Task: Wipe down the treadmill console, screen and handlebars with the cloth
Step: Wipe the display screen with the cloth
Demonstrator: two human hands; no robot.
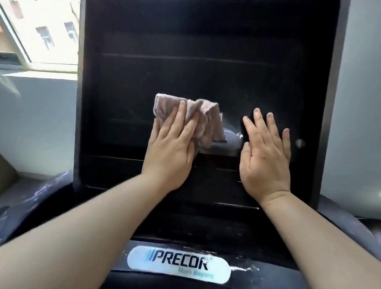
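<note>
The left grip (170, 151) covers the lower left part of the cloth (201, 120), hiding its edge there. The screen (205, 42) is cut off by the top of the frame, and the handlebar (6, 215) by the left edge. A pale round spot (300, 143) at centre right is too blurred to identify.

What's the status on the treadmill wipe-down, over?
Left hand flat, pressing pink cloth on the screen. Right hand open, flat on screen, no cloth. Nothing blocking; white smears beside Precor badge.
</note>
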